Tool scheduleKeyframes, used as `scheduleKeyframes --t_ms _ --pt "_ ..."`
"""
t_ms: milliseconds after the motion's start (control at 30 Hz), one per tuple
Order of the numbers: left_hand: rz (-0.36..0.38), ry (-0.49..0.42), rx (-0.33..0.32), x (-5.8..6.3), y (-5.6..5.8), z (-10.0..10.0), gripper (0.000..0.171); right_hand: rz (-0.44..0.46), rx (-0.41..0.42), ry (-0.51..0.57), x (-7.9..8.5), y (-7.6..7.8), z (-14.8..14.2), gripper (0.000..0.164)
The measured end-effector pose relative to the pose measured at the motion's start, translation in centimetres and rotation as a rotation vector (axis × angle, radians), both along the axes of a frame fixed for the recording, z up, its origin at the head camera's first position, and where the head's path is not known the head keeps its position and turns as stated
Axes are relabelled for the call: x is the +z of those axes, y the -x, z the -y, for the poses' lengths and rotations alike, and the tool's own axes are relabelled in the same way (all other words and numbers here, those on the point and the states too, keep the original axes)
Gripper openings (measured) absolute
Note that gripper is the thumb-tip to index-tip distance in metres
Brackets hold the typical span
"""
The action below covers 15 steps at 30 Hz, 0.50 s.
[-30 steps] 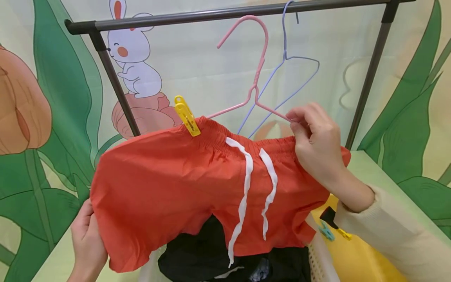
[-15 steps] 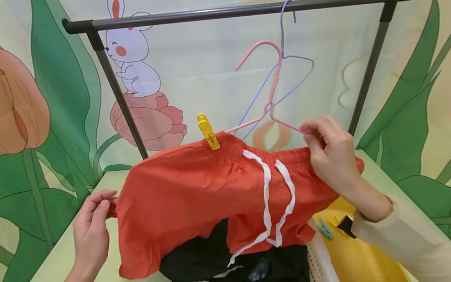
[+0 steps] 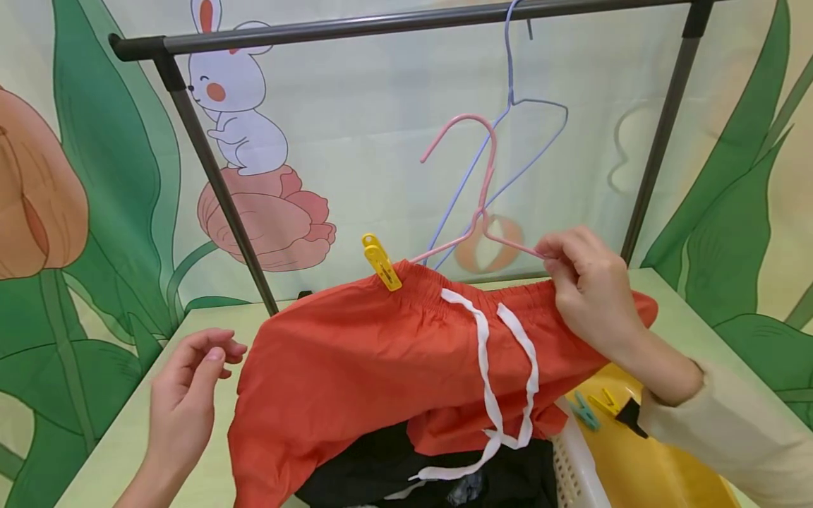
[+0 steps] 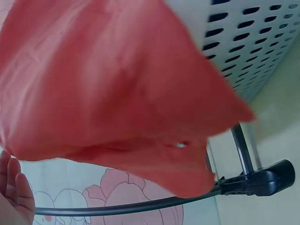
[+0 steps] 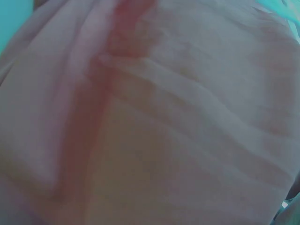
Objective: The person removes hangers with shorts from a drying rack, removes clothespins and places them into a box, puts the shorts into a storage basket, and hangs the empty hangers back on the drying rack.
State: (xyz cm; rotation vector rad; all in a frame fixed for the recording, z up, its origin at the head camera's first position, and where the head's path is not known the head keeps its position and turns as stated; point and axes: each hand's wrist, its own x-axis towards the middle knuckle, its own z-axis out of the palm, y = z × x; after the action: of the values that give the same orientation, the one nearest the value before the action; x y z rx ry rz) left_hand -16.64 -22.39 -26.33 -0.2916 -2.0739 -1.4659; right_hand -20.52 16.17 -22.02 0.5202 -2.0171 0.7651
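Red shorts [image 3: 356,360] with a white drawstring [image 3: 489,384] hang from a pink clothes hanger [image 3: 489,176]. A yellow clothespin [image 3: 381,262] clips the waistband on the left. My right hand [image 3: 591,293] pinches the hanger's right arm by the waistband; whether it also grips cloth cannot be told. Beside the left leg of the shorts, my left hand [image 3: 187,398] has loosely bent fingers and holds nothing. In the left wrist view its fingers [image 4: 13,178] are close to the cloth's edge. Blurred fabric [image 5: 187,117] fills most of the right wrist view.
A dark rack bar [image 3: 356,29] spans the back, with a blue hanger [image 3: 540,102] on it. Below the shorts, black clothing [image 3: 362,466] lies in a white perforated basket [image 3: 574,458]. A yellow tray [image 3: 660,466] at right holds clothespins [image 3: 586,411].
The pink hanger and shorts have come down and shifted right, the right hand with them. My left hand has let go of the shorts' leg and risen slightly to the right.
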Motion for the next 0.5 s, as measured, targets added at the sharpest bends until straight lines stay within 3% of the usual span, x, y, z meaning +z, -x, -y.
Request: scheduleKeyframes --t_ms 367,500 --pt "0.004 0.352 0.032 0.8 0.3 -1.4 0.020 0.054 -0.002 -0.092 -1.8 0.3 0.5 0.017" --pt "0.023 0.446 0.000 1.0 0.4 -1.8 0.021 0.065 0.010 -0.104 -2.3 0.4 0.5 0.017"
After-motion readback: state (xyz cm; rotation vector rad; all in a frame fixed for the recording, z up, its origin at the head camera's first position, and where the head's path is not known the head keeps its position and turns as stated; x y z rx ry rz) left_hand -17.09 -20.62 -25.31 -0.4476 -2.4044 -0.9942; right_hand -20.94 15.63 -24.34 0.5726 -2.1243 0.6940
